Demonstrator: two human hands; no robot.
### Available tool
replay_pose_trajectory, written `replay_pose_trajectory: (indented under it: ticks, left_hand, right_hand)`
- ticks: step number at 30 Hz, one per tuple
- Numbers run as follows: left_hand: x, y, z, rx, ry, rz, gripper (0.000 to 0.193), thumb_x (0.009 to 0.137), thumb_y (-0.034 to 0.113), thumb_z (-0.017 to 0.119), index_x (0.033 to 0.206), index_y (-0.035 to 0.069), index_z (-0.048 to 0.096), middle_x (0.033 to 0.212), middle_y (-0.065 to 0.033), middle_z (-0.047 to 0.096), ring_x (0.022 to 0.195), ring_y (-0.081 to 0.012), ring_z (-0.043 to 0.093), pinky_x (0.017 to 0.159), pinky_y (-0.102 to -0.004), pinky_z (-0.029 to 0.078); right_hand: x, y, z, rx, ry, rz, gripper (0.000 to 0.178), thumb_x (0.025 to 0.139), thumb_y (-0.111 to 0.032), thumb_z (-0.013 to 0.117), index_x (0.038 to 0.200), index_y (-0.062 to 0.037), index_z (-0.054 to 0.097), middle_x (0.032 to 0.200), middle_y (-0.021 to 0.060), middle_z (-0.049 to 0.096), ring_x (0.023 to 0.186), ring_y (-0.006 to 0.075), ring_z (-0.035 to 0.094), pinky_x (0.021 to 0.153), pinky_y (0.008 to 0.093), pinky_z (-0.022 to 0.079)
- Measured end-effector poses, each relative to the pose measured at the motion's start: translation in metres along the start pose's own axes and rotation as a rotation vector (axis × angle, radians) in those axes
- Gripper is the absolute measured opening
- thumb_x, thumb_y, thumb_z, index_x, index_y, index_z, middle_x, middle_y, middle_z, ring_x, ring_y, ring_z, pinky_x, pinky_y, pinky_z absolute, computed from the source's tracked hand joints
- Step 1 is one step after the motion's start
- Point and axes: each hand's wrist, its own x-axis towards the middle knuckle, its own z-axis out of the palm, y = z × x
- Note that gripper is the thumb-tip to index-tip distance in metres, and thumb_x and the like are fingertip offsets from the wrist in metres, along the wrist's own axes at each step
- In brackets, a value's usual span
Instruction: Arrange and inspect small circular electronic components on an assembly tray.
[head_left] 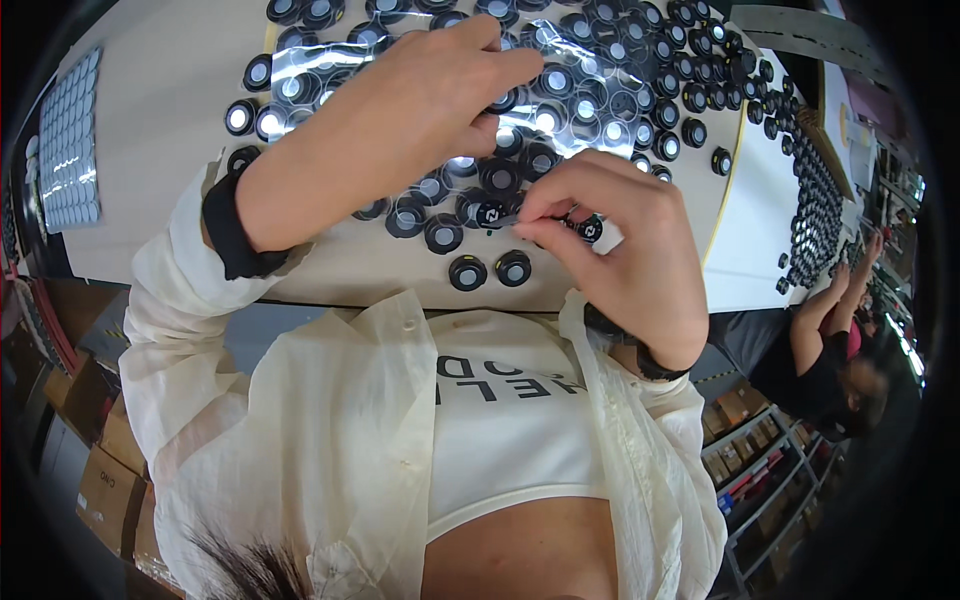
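Note:
My left hand (450,85) reaches over a spread of black round parts with pale centres, its fingers curled about one black round part (503,101). Lower and to the right, my right hand (630,225) pinches a small clear strip between thumb and fingertips. A round black sticker (490,214) with a white mark shows at the strip's left end, and another black sticker (590,229) shows beneath the fingers. A glossy clear plastic sheet (610,80) lies across many of the parts. Two black parts (468,272) (514,268) sit apart near the table's front edge.
A sheet of pale round pieces (70,140) lies at the table's left end. More black parts (815,215) cover the white surface on the right, where a co-worker (830,350) is at work. Cardboard boxes (110,490) stand at lower left, a metal rack (790,480) at lower right.

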Motion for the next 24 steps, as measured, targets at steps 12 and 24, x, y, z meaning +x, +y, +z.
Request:
replay_pose_trajectory:
  ticks: [12, 24]
  left_hand:
    - [-0.017, 0.001, -0.018, -0.966, 0.142, -0.005, 0.045, 0.076, -0.011, 0.069, 0.119, -0.006, 0.054, 0.121, -0.017, 0.059, 0.114, -0.031, 0.065, 0.099, -0.0383, 0.053]
    - [-0.011, 0.019, -0.018, -0.851, 0.194, -0.153, 0.047, 0.08, -0.012, 0.072, 0.125, -0.008, 0.06, 0.101, -0.0164, 0.073, 0.092, -0.0194, 0.073, 0.083, -0.0275, 0.058]
  right_hand:
    - [0.016, 0.014, -0.009, 0.78, 0.227, -0.074, 0.019, 0.087, 0.002, 0.07, 0.104, 0.0026, 0.06, 0.091, 0.0049, 0.062, 0.081, 0.0107, 0.058, 0.074, 0.0232, 0.046]
    - [0.023, 0.016, -0.003, 0.698, 0.372, -0.114, 0.02, 0.09, -0.003, 0.071, 0.108, 0.0029, 0.067, 0.094, 0.005, 0.067, 0.083, 0.006, 0.06, 0.071, 0.0179, 0.047]
